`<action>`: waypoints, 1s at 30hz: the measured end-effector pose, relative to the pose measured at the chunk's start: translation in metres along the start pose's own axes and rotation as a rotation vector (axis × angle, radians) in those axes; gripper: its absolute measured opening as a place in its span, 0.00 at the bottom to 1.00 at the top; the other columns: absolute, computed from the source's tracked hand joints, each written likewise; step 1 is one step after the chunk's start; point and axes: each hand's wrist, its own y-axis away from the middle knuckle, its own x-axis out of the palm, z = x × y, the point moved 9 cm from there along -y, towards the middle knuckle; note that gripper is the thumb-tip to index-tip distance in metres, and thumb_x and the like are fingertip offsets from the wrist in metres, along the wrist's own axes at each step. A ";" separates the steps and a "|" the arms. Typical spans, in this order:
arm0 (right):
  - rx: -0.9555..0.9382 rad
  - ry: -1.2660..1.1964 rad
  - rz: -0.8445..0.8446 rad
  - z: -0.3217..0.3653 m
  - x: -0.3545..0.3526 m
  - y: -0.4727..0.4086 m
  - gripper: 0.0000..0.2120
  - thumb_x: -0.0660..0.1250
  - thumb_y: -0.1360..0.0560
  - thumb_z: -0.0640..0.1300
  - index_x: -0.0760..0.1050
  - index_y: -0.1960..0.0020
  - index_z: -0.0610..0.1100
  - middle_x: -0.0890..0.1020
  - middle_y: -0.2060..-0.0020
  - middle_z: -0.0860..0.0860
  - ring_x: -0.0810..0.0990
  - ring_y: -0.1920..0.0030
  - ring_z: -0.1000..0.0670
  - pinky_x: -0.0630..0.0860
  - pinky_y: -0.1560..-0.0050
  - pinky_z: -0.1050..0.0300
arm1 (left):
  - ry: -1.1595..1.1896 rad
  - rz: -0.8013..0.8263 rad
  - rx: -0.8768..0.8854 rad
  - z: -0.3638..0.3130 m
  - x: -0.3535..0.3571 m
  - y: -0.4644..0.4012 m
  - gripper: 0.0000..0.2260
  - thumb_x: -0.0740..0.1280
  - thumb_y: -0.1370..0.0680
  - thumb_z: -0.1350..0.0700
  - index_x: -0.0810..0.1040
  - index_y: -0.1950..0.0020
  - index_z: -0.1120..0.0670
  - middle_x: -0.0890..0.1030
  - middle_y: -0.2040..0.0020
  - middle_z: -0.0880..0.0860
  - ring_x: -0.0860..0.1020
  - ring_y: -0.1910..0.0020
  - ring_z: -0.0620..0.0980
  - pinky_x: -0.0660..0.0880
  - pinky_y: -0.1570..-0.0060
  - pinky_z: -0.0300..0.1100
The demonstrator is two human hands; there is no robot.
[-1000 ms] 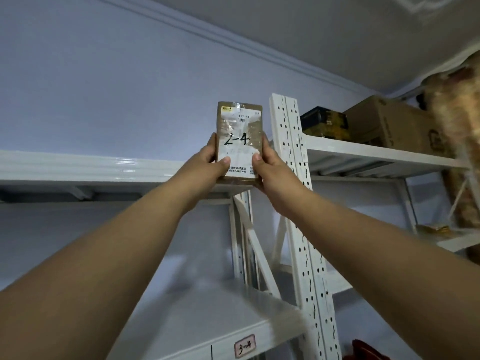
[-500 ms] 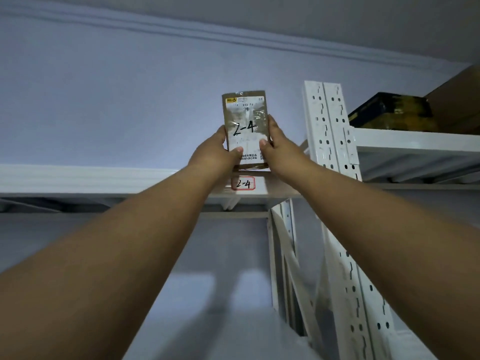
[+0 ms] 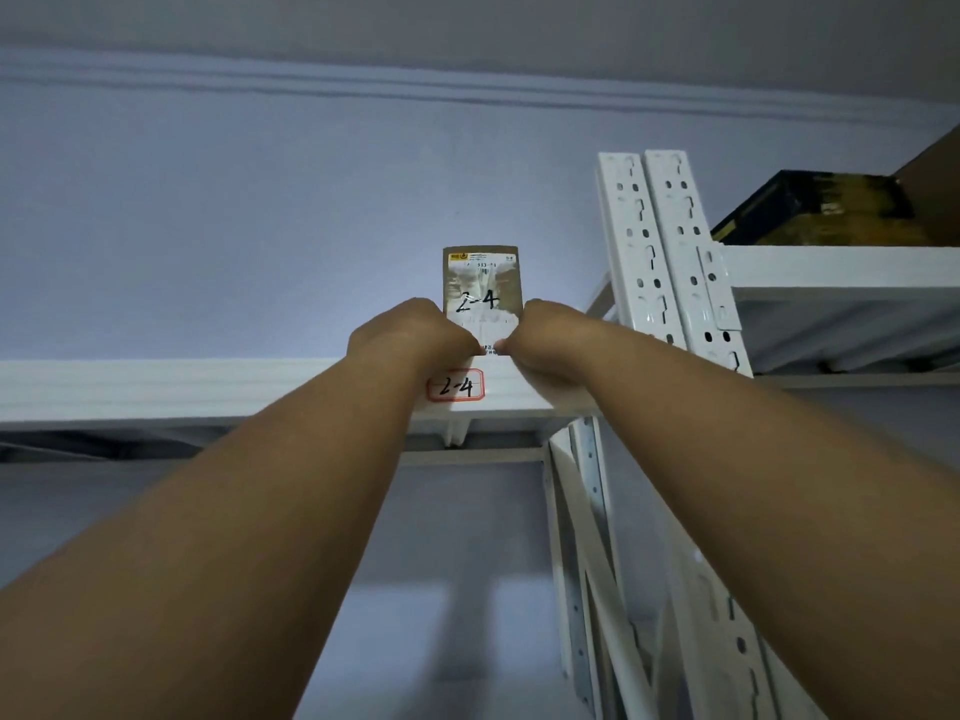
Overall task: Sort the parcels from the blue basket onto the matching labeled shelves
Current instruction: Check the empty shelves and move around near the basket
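Parcel (image 3: 482, 283) marked "2-4" is up at the top shelf (image 3: 208, 389), standing upright above the shelf's front edge, and I've got it between both hands. My left hand (image 3: 410, 337) pinches its lower left corner, fingers curled in tight on the packet; my right hand (image 3: 545, 340) does the same on the lower right corner. The two thumbs nearly meet at the bottom edge of the parcel. Whether its base is actually touching the shelf, I cannot tell, my hands cover that part.

Right below my hands, on the face of the shelf, there's a red-bordered label (image 3: 456, 386) reading "2-4", partly hidden by my left wrist. So the writing on the parcel and the label read the same.

Just to the right, two white perforated uprights (image 3: 660, 241) rise side by side. Beyond them a neighbouring shelf (image 3: 841, 267) sits a little higher, carrying a dark box with yellow print (image 3: 810, 210) and, at the frame edge, a brown cardboard box (image 3: 935, 189). Pale wall (image 3: 260, 210) behind everything, both forearms stretched upward.
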 end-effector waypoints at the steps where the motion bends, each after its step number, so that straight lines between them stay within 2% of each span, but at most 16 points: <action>1: -0.005 0.036 0.005 0.001 -0.001 0.003 0.18 0.63 0.20 0.48 0.72 0.34 0.40 0.77 0.37 0.43 0.76 0.39 0.43 0.68 0.49 0.57 | -0.012 -0.009 -0.013 0.000 -0.001 0.000 0.20 0.70 0.32 0.36 0.74 0.56 0.52 0.80 0.58 0.48 0.79 0.56 0.50 0.73 0.56 0.42; 4: 0.009 0.101 0.036 0.003 -0.003 0.013 0.17 0.58 0.18 0.44 0.71 0.32 0.38 0.75 0.34 0.41 0.74 0.36 0.41 0.69 0.45 0.56 | -0.048 -0.034 -0.017 -0.001 -0.005 0.006 0.20 0.69 0.31 0.35 0.71 0.61 0.51 0.78 0.61 0.49 0.78 0.58 0.50 0.69 0.60 0.41; 6: 0.079 0.121 0.023 0.002 -0.002 0.019 0.20 0.55 0.17 0.41 0.63 0.27 0.36 0.68 0.29 0.38 0.71 0.32 0.39 0.70 0.38 0.52 | -0.084 -0.058 0.012 -0.004 -0.009 0.014 0.20 0.66 0.28 0.35 0.71 0.60 0.52 0.78 0.60 0.48 0.77 0.56 0.51 0.68 0.60 0.42; 8: 0.142 0.135 -0.102 -0.004 -0.004 0.025 0.24 0.53 0.17 0.44 0.56 0.24 0.36 0.68 0.29 0.38 0.71 0.32 0.39 0.69 0.37 0.48 | -0.101 -0.079 0.056 -0.006 -0.012 0.024 0.20 0.62 0.25 0.36 0.74 0.46 0.51 0.79 0.50 0.50 0.77 0.48 0.54 0.69 0.56 0.43; 9: 0.148 0.124 -0.200 -0.004 -0.006 0.031 0.24 0.53 0.17 0.48 0.58 0.25 0.37 0.72 0.32 0.40 0.72 0.34 0.40 0.69 0.38 0.47 | -0.092 -0.106 0.083 -0.005 -0.016 0.031 0.23 0.60 0.23 0.37 0.72 0.36 0.51 0.79 0.42 0.51 0.76 0.43 0.54 0.71 0.52 0.44; 11: 0.038 0.083 -0.409 0.007 -0.005 0.045 0.25 0.51 0.18 0.54 0.63 0.28 0.40 0.71 0.31 0.41 0.69 0.31 0.40 0.65 0.33 0.46 | -0.061 -0.205 0.127 0.008 -0.031 0.048 0.25 0.58 0.22 0.39 0.67 0.27 0.48 0.75 0.31 0.51 0.73 0.34 0.55 0.70 0.40 0.48; 13: -0.151 0.065 -0.508 0.034 0.012 0.065 0.26 0.50 0.18 0.55 0.62 0.25 0.43 0.62 0.24 0.43 0.58 0.24 0.41 0.53 0.25 0.45 | -0.106 -0.296 0.136 0.038 -0.052 0.067 0.24 0.56 0.20 0.42 0.67 0.26 0.48 0.72 0.28 0.51 0.70 0.31 0.54 0.65 0.32 0.51; 14: -0.253 0.040 -0.515 0.054 0.025 0.077 0.25 0.51 0.18 0.55 0.62 0.24 0.44 0.59 0.23 0.45 0.54 0.22 0.43 0.49 0.23 0.46 | -0.152 -0.332 0.137 0.061 -0.062 0.076 0.23 0.55 0.20 0.43 0.68 0.27 0.49 0.72 0.28 0.52 0.70 0.30 0.54 0.62 0.30 0.52; 16: -0.452 -0.009 -0.490 0.098 0.054 0.100 0.24 0.51 0.18 0.53 0.64 0.25 0.46 0.60 0.22 0.46 0.53 0.22 0.44 0.47 0.23 0.46 | -0.219 -0.393 0.139 0.110 -0.084 0.100 0.21 0.55 0.20 0.45 0.72 0.30 0.51 0.72 0.28 0.52 0.69 0.29 0.54 0.62 0.29 0.54; 18: -0.619 -0.072 -0.408 0.150 0.087 0.126 0.25 0.50 0.20 0.53 0.66 0.26 0.47 0.61 0.23 0.47 0.56 0.22 0.45 0.51 0.23 0.45 | -0.315 -0.426 0.077 0.166 -0.110 0.131 0.21 0.57 0.21 0.45 0.74 0.31 0.51 0.71 0.27 0.53 0.66 0.28 0.54 0.62 0.29 0.54; 21: -0.780 -0.132 -0.148 0.235 0.146 0.166 0.28 0.44 0.20 0.57 0.55 0.21 0.51 0.49 0.20 0.50 0.48 0.21 0.47 0.44 0.23 0.48 | -0.471 -0.356 -0.148 0.250 -0.152 0.190 0.26 0.58 0.25 0.42 0.69 0.27 0.46 0.63 0.23 0.50 0.58 0.24 0.53 0.56 0.27 0.56; 23: -0.846 -0.188 -0.039 0.292 0.175 0.200 0.33 0.36 0.23 0.61 0.52 0.21 0.53 0.47 0.20 0.51 0.46 0.21 0.47 0.43 0.23 0.49 | -0.561 -0.312 -0.321 0.300 -0.189 0.237 0.25 0.57 0.24 0.41 0.65 0.26 0.42 0.59 0.21 0.47 0.54 0.23 0.51 0.54 0.27 0.57; 27: -0.925 -0.350 0.148 0.407 0.207 0.266 0.27 0.45 0.18 0.61 0.54 0.21 0.53 0.49 0.20 0.52 0.48 0.21 0.48 0.47 0.24 0.48 | -0.727 -0.281 -0.609 0.370 -0.282 0.331 0.23 0.55 0.21 0.41 0.65 0.26 0.41 0.57 0.21 0.47 0.52 0.22 0.51 0.51 0.27 0.60; 30: -0.993 -0.461 0.250 0.490 0.216 0.317 0.26 0.45 0.18 0.59 0.58 0.22 0.53 0.54 0.21 0.51 0.51 0.21 0.47 0.50 0.24 0.47 | -0.852 -0.327 -0.732 0.394 -0.358 0.400 0.22 0.54 0.21 0.42 0.66 0.26 0.41 0.61 0.22 0.47 0.55 0.23 0.51 0.53 0.28 0.61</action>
